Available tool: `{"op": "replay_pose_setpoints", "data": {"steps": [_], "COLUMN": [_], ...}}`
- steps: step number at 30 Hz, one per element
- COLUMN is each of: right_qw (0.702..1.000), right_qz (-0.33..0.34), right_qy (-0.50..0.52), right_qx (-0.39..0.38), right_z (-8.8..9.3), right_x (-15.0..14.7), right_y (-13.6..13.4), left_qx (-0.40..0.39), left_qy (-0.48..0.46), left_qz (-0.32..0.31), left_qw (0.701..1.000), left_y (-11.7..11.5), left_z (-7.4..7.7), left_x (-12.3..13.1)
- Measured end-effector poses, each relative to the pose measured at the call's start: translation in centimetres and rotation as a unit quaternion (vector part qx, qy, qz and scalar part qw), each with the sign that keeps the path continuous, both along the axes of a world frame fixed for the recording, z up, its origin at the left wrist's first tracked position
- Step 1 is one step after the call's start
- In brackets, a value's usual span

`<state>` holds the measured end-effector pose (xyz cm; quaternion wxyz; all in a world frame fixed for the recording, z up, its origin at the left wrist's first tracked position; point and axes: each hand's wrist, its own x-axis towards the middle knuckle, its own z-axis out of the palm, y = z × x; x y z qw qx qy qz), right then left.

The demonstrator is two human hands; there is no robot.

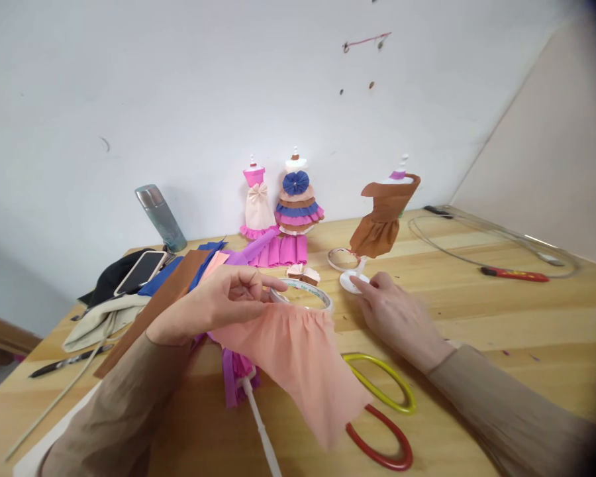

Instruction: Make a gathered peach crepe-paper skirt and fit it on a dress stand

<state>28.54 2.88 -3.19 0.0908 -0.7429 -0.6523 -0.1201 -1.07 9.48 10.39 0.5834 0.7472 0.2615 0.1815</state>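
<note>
My left hand (228, 298) is closed in a pinch at the top edge of a gathered piece of peach crepe paper (298, 351), which hangs down over the table. Right behind that edge is a roll of tape (305, 291) with printing on its inside; whether my fingers also grip it, I cannot tell. My right hand (395, 315) has its fingertips closed on the round white base (353, 282) of a small dress form. This form wears a brown paper dress (377, 228) and leans to the right. Another tape roll (345, 259) lies beside the base.
Scissors with yellow and red handles (385, 384) lie under the peach paper's right side. Two dressed forms (258, 205) stand by the wall. Crepe strips (173, 278), a phone (142, 272), a pen (69, 362) and a flask (161, 217) are left; a red-handled tool (514, 273) lies right.
</note>
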Motion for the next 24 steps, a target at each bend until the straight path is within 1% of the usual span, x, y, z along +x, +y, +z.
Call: {"op": "replay_pose_setpoints", "data": {"steps": [2, 4, 6, 7, 9, 10, 13, 15, 18, 20, 22, 24], "right_qw": [0.998, 0.986, 0.96, 0.946, 0.918, 0.908, 0.889, 0.89, 0.907, 0.909, 0.907, 0.902], "right_qz": [0.026, 0.088, 0.156, 0.177, 0.228, 0.24, 0.29, 0.295, 0.234, 0.215, 0.228, 0.256], "right_qy": [0.057, 0.144, 0.228, 0.256, 0.288, 0.295, 0.294, 0.294, 0.312, 0.324, 0.319, 0.299], "right_qx": [0.007, 0.0, -0.053, -0.085, -0.147, -0.176, -0.197, -0.188, -0.159, -0.149, -0.157, -0.178], "right_z": [0.4, 1.0, 1.9, 2.4, 3.4, 3.7, 4.3, 4.2, 4.0, 3.9, 4.0, 4.1], "right_x": [-0.2, -0.5, -1.1, -1.5, -2.3, -2.8, -3.8, -3.9, -3.6, -3.3, -3.2, -3.5], "right_y": [-0.5, -0.9, -1.5, -1.8, -2.6, -3.0, -3.8, -3.9, -3.6, -3.3, -3.3, -3.6], "left_qx": [-0.001, -0.004, -0.005, -0.005, -0.002, -0.002, -0.002, -0.004, -0.016, -0.025, -0.025, -0.026], "left_qy": [-0.003, -0.008, -0.014, -0.016, -0.018, -0.019, -0.025, -0.025, -0.03, -0.034, -0.034, -0.037], "left_qz": [-0.001, -0.003, -0.003, -0.001, 0.001, 0.001, 0.003, 0.006, 0.0, -0.008, -0.009, -0.006], "left_qw": [1.0, 1.0, 1.0, 1.0, 1.0, 1.0, 1.0, 1.0, 0.999, 0.999, 0.999, 0.999], "left_y": [0.0, 0.0, 0.0, 0.0, 0.1, 0.2, 0.3, 0.3, 0.3, 0.4, 0.4, 0.4], "left_z": [0.0, -0.1, -0.2, -0.2, -0.3, -0.3, -0.4, -0.5, -0.8, -1.0, -1.3, -1.4], "left_x": [0.0, 0.0, 0.0, 0.0, 0.0, 0.0, 0.0, 0.1, 0.3, 0.4, 0.5, 0.5]}}
